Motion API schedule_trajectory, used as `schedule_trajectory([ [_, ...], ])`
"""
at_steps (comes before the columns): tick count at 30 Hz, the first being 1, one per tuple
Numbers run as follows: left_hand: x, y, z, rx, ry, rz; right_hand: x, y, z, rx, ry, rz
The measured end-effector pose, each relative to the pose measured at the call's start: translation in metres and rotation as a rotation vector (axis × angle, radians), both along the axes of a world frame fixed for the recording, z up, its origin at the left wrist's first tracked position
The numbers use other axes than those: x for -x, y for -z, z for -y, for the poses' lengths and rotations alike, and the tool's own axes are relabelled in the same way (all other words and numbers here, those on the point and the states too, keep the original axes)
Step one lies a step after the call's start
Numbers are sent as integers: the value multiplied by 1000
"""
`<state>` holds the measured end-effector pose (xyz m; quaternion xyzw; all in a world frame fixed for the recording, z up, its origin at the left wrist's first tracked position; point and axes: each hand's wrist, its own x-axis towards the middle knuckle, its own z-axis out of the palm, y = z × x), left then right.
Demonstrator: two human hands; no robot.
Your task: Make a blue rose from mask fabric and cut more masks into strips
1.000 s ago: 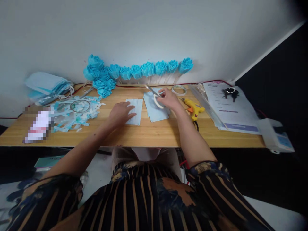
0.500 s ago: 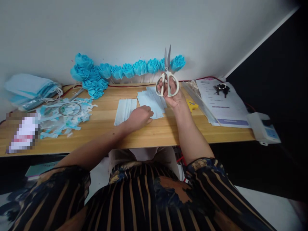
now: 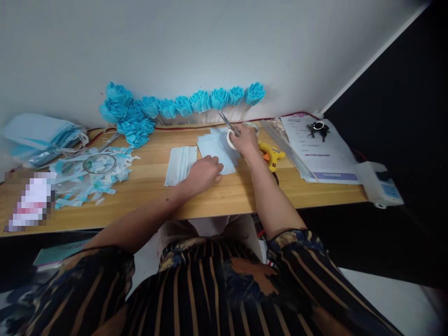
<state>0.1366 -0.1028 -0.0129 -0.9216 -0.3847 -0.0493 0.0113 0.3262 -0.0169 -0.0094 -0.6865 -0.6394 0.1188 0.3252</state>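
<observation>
My right hand (image 3: 247,140) grips a pair of scissors (image 3: 228,123) with white handles, blades pointing up and to the left. It hovers over or rests at the back of the light blue pleated mask sheets (image 3: 213,148); I cannot tell whether it touches them. My left hand (image 3: 206,171) lies on the table at the front edge of these sheets, fingers curled in, and whatever they may hold is hidden. Beside it on the left lies another pleated mask piece (image 3: 178,163). A yellow glue gun (image 3: 272,156) lies just right of my right wrist.
Blue fabric roses (image 3: 201,100) line the wall, with more bunched (image 3: 131,116) at left. Cut scraps (image 3: 87,175) surround a ring-shaped object. Bagged face masks (image 3: 42,133) stand far left. Keys (image 3: 318,128) lie on a printed sheet (image 3: 311,154); a white box (image 3: 380,184) stands at the right edge.
My right hand has come down from its raised position, and the scissors have tipped from upright toward the left. The glue gun now shows more fully. My left hand stays nearly in place.
</observation>
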Motion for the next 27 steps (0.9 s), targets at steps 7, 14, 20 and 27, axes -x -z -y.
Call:
schedule_trajectory([
  [7,6,3,-7,87,-131,290,7,-4,13,175,-42,357],
  [14,31,0,-27,545,-466,1190,12,-13,17,214,-3,361],
  [20,35,-8,-29,571,-440,1427,14,-13,19,179,31,372],
  [27,38,-6,-19,143,-219,1016,30,-1,14,241,-204,-452],
])
